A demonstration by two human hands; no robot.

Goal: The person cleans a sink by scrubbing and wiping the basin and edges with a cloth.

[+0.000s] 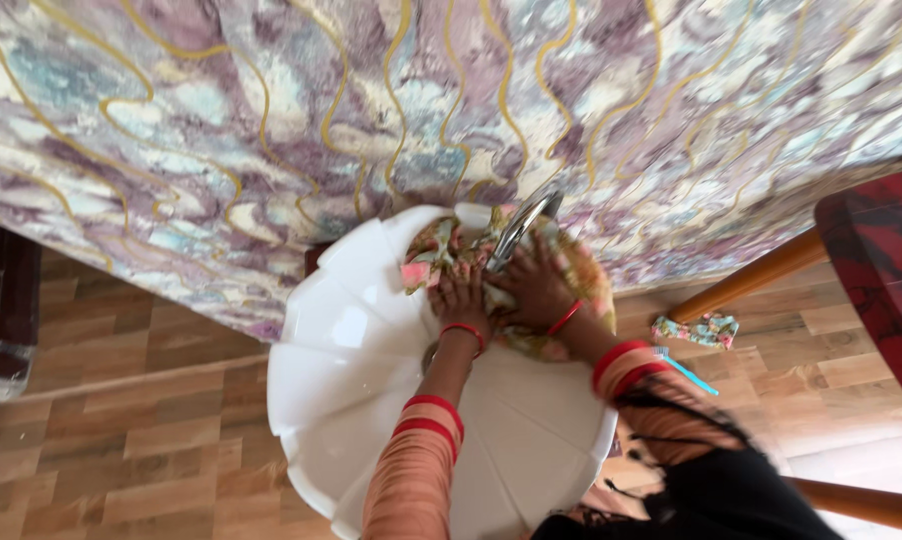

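A floral cloth (441, 255) in pink, green and cream lies bunched at the back of a white scalloped basin (356, 330), under a chrome tap (524, 225). My left hand (461, 297) presses down on the cloth's left part. My right hand (536, 290) grips the cloth just below the tap's spout. Both wrists carry red bangles, and both arms wear striped orange sleeves.
A marbled purple, teal and gold wall (271, 120) rises behind the basin. A small floral cloth scrap (696, 328) and a blue stick-like object (683, 368) lie on the wooden floor (141, 420) at right. A dark red chair (881, 270) with wooden legs stands far right.
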